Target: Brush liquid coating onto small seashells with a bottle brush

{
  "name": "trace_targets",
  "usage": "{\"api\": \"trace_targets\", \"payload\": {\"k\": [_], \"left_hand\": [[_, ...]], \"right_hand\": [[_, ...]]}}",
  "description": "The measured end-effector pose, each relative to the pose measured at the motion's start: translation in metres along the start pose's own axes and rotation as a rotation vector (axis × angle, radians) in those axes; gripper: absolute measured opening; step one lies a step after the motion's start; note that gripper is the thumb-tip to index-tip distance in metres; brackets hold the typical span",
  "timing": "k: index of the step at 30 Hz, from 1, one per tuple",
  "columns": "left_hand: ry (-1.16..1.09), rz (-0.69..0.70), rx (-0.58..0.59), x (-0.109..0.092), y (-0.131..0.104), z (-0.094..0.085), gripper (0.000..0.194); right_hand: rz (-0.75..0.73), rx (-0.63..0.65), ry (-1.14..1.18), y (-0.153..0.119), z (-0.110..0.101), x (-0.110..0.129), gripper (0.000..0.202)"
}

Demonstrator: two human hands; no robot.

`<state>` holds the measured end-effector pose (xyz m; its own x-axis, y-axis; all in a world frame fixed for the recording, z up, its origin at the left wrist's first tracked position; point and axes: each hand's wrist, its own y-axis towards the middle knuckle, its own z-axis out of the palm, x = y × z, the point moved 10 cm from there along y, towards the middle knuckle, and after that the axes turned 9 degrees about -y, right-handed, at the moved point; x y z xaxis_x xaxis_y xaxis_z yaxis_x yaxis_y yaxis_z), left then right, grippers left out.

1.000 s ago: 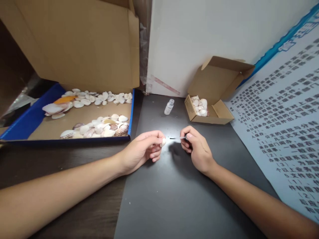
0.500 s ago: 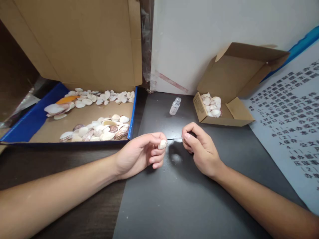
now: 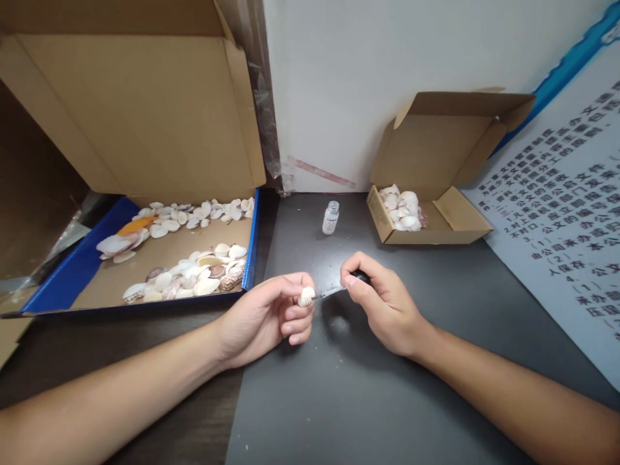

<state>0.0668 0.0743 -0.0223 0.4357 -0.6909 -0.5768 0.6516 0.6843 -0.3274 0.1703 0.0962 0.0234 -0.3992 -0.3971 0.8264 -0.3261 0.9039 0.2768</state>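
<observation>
A small ribbed white shell [image 3: 306, 297] is pinched between the thumb and index finger of my left hand [image 3: 271, 313], whose other fingers are curled. My right hand [image 3: 380, 300] grips a thin tool [image 3: 331, 292] with a black end showing above the fingers. The tool's narrow tip points left and meets the edge of the shell; whether it presses into it is too small to tell. Both hands are over the dark grey mat [image 3: 310, 400]. Beyond them a small open glass bottle [image 3: 330, 218] stands upright, with a pale label.
At the left, an open blue-edged box [image 3: 92, 248] holds two groups of shells [image 3: 194, 274]. A small open cardboard box [image 3: 431, 236] with white shells [image 3: 403, 208] lies at the back right. A printed sheet [image 3: 557, 213] lies at the right.
The view has shifted, so both hands and the shell appear slightly lower and further left. My right hand has turned, and the tool's black end now shows.
</observation>
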Motion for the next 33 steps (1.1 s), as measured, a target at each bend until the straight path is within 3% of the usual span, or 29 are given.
{"api": "trace_targets", "payload": {"k": [33], "left_hand": [[-0.017, 0.022, 0.006, -0.0009, -0.0003, -0.0017, 0.02]], "right_hand": [[0.008, -0.031, -0.008, -0.0021, -0.0016, -0.0002, 0.01]]}}
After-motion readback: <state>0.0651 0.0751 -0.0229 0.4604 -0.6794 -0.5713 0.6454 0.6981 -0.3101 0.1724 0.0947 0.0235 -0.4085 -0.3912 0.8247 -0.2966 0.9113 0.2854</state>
